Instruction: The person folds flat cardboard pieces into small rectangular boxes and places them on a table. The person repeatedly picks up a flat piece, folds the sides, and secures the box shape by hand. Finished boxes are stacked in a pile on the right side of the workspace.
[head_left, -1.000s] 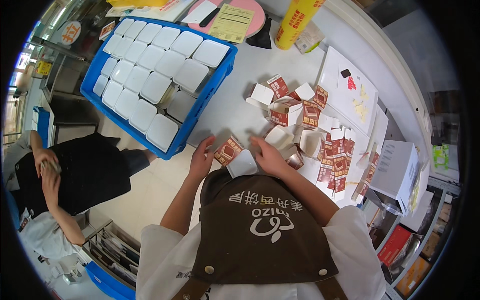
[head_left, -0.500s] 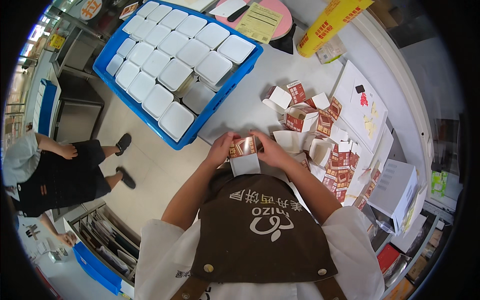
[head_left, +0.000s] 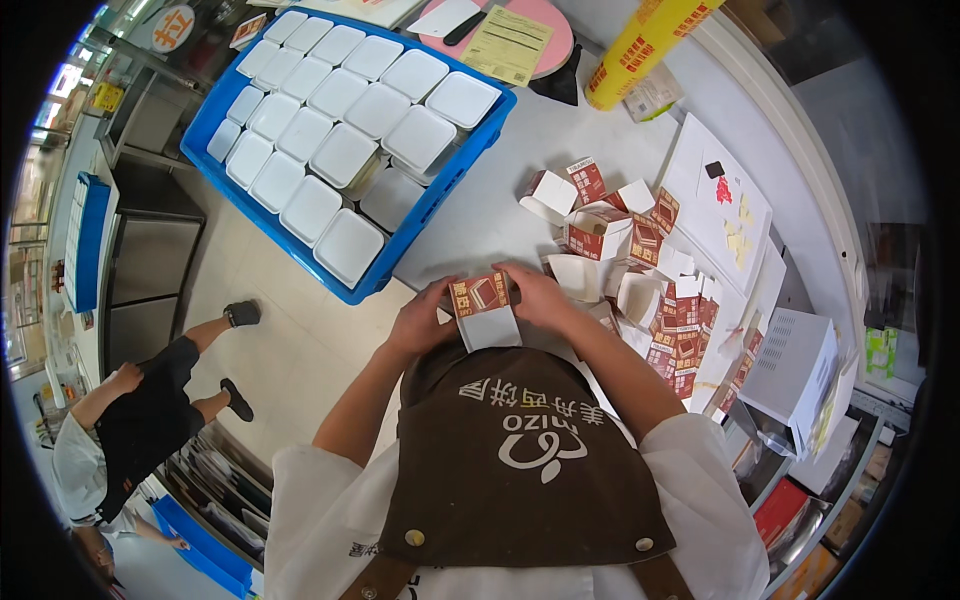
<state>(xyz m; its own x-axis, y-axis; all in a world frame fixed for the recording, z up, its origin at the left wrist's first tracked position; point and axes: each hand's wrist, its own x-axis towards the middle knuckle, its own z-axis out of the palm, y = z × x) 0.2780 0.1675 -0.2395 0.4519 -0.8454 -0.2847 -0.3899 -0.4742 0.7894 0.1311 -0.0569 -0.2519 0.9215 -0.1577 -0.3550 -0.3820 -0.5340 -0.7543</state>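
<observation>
Close to my apron, a small brown-and-white cardboard box (head_left: 484,296) is held between my two hands. My left hand (head_left: 421,319) closes round its left side, the fingers partly tucked behind it. Against its right side presses my right hand (head_left: 534,297), also closed. The box's printed brown face points up, and a plain white panel hangs toward the apron. What is inside the box is hidden. To the right of my right hand, several open cardboard boxes (head_left: 593,235) of the same print lie loosely heaped on the white table (head_left: 470,217).
A blue crate (head_left: 347,293) filled with white-lidded tubs (head_left: 349,248) stands at the left. Flat printed cartons (head_left: 681,343) lie right of the heap. Farther back are a yellow roll (head_left: 640,55) and a pink round board (head_left: 548,52). Another person (head_left: 150,405) is at the far left.
The box has tilted so more of its printed face shows, and my hands have shifted slightly around it. The other person has moved down in the view.
</observation>
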